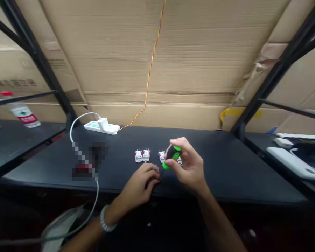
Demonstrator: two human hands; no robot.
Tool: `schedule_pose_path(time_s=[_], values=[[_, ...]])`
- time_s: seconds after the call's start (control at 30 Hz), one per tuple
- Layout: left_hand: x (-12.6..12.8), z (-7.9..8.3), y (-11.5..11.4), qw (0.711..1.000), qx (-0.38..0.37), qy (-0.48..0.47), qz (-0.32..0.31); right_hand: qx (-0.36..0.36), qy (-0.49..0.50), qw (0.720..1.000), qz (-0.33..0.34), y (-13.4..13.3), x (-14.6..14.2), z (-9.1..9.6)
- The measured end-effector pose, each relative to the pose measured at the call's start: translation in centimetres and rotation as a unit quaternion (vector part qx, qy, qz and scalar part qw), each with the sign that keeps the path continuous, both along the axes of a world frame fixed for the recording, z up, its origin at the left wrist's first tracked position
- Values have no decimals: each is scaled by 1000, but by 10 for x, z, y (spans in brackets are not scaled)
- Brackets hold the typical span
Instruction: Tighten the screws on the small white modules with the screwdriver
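My right hand (189,163) grips the green and black handle of a screwdriver (174,153), its thin shaft slanting down to the left. At the shaft's lower end, the fingers of my left hand (144,180) are pinched together; what they hold is hidden. Just beyond my left hand, a pair of small white plugs with purple sides (142,155) lies side by side, prongs pointing away from me. Another such white plug (161,156) is partly covered by the screwdriver, and a further white piece (179,160) shows behind my right fingers.
A white power strip (102,127) with a plugged-in adapter lies at the back left of the black table (225,164). A white cable (71,130) trails toward me. A twisted red-yellow wire (150,66) hangs before cardboard. A water bottle (26,113) stands left, beyond the black frame (42,66).
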State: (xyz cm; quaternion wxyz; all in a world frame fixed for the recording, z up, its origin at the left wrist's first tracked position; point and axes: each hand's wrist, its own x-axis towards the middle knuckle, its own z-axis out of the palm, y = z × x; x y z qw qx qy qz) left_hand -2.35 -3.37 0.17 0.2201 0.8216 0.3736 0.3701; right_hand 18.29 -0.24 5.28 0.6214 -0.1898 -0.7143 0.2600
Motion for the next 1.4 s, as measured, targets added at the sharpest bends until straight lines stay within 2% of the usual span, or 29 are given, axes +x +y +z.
schedule_pose_path(time_s=[0.17,0.2,0.37,0.43,0.6,0.8,0.87,0.97,1.03,1.2,1.27,1.33,1.4], values=[[-1,1,0,1000,1,0,-1,-47,11,993,108,-2,-4,1],[-1,1,0,1000,1,-2,-3,-47,20,992,112,-1,-4,1],[-2,2,0,1000,-9,-12,-13,-15,54,998,26,9,-8,-3],[-2,1,0,1000,-13,-18,-12,-12,51,998,25,10,-8,-4],[-2,0,1,1000,-16,-23,-11,-34,33,995,88,5,-9,-2],[-1,1,0,1000,-11,-24,-6,41,24,999,-25,3,-7,-3],[0,1,1,1000,-13,-27,-4,29,5,1000,-7,-2,-6,-1],[0,0,1,1000,-11,-28,-5,-14,-27,997,64,-11,-5,5],[1,0,1,1000,-9,-25,-4,-11,-45,996,72,-13,-5,12],[0,-1,1,1000,-9,-27,-1,93,-106,990,19,3,-7,36],[0,-2,2,1000,-13,-26,-1,113,-130,985,27,15,-6,46],[0,-4,3,1000,-12,-23,2,107,-160,978,79,26,-3,53],[0,-6,5,1000,-6,-18,7,74,-182,968,159,37,0,60]])
